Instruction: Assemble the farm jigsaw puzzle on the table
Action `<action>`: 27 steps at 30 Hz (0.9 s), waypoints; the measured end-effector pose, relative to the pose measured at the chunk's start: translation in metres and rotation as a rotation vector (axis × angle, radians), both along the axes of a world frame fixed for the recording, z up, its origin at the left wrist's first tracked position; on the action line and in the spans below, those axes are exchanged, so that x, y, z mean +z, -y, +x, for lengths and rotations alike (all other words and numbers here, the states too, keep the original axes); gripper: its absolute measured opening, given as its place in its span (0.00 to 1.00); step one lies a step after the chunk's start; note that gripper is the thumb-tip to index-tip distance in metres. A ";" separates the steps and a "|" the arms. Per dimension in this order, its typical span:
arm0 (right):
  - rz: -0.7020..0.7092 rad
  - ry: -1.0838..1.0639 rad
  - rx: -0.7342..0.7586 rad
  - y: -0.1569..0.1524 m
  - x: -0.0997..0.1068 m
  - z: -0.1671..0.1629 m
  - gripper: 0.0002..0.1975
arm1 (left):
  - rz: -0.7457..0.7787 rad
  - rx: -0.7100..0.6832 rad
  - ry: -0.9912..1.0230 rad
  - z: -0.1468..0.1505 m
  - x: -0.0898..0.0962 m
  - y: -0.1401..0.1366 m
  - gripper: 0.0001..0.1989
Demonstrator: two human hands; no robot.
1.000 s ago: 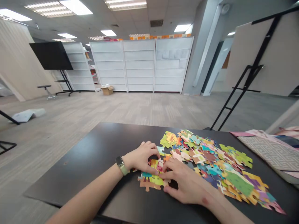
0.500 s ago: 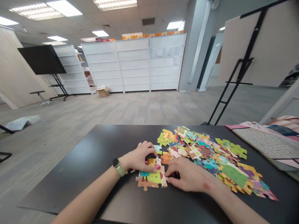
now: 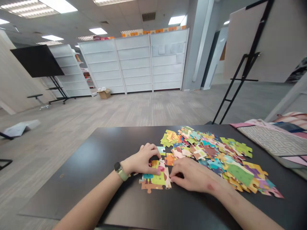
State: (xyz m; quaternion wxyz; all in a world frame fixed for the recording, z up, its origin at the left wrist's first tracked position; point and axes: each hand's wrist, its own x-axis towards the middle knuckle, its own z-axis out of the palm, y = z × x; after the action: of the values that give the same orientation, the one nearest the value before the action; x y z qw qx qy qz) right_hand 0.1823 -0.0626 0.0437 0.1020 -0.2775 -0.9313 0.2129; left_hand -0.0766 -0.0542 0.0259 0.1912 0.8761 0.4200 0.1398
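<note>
Left hand on puzzle; right hand alongside.

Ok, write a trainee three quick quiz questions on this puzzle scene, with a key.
1. On which side is the watch worn, left or right?
2. True or false: most of the loose pieces lie to the right of the joined pieces.
3. Name the printed animal nearest the fingers of the right hand.

Key:
1. Left.
2. True.
3. A cow.
</note>
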 end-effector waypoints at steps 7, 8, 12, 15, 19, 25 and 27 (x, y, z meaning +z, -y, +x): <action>0.016 -0.002 0.013 0.000 -0.001 -0.002 0.11 | -0.002 0.011 -0.004 0.000 0.002 0.001 0.22; 0.044 -0.005 -0.009 -0.001 -0.001 -0.002 0.11 | -0.001 0.008 -0.001 0.000 0.003 0.001 0.18; 0.198 -0.039 -0.189 -0.011 -0.005 -0.001 0.13 | -0.030 -0.011 -0.006 -0.002 0.005 0.000 0.09; 0.263 -0.033 -0.268 -0.022 -0.009 0.004 0.10 | -0.040 -0.044 -0.015 -0.002 0.007 0.000 0.12; 0.238 0.038 -0.310 -0.032 -0.013 0.011 0.09 | -0.049 -0.075 0.026 -0.006 0.010 0.000 0.16; 0.243 0.056 -0.351 -0.043 -0.016 0.023 0.10 | -0.023 -0.003 0.048 -0.025 0.016 -0.004 0.24; 0.270 0.044 -0.391 -0.048 -0.018 0.026 0.11 | -0.051 -0.009 -0.007 -0.026 0.016 -0.004 0.29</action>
State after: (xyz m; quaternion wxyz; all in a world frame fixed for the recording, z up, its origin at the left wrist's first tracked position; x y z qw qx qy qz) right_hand 0.2086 -0.0150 0.0255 0.1573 -0.4411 -0.8818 0.0564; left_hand -0.1027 -0.0504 0.0416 0.2127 0.8732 0.4203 0.1252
